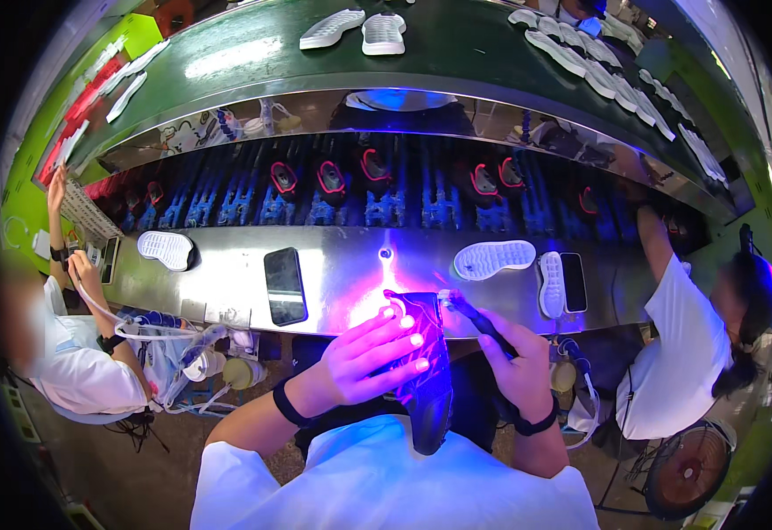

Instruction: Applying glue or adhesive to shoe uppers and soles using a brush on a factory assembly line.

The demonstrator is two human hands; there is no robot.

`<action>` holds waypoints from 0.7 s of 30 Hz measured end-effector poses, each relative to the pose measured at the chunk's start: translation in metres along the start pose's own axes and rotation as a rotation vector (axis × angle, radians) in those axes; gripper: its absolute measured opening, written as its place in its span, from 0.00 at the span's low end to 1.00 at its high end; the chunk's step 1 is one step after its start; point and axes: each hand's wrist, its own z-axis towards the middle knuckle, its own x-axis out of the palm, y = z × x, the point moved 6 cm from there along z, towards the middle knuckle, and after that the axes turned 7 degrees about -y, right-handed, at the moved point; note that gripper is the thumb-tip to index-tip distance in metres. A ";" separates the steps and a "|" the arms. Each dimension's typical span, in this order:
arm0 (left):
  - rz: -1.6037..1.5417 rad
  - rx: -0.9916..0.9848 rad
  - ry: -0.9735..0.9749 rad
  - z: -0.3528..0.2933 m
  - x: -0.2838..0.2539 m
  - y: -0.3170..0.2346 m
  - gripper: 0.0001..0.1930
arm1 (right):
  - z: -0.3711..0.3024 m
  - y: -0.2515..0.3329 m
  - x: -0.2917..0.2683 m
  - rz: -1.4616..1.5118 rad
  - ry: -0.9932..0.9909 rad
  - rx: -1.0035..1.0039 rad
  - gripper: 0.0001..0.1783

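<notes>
A dark shoe upper (430,397) is held upright in front of my chest, over the near edge of the metal bench. My left hand (364,358) grips it from the left side, fingers laid across it, under bright violet light. In my right hand (524,367) is a brush with a black handle (478,322); its tip touches or nearly touches the upper's right edge near the top. Glare hides part of the upper by my fingertips.
On the metal bench (342,265) lie white soles (494,260), a black phone (285,285) and another phone (573,283). Beyond, a slatted conveyor (439,199) carries dark uppers; a green belt (465,62) above holds white soles. Co-workers sit on both sides. A fan (688,470) stands right.
</notes>
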 end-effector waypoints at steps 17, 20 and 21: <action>0.072 0.003 0.205 -0.004 0.031 0.016 0.24 | -0.063 -0.050 -0.021 0.269 0.354 0.231 0.22; 0.031 -0.007 0.214 0.004 0.045 0.011 0.24 | -0.045 -0.062 -0.020 0.253 0.285 0.359 0.21; 0.025 -0.002 0.216 0.005 0.050 0.009 0.24 | -0.040 -0.068 -0.016 0.303 0.209 0.331 0.21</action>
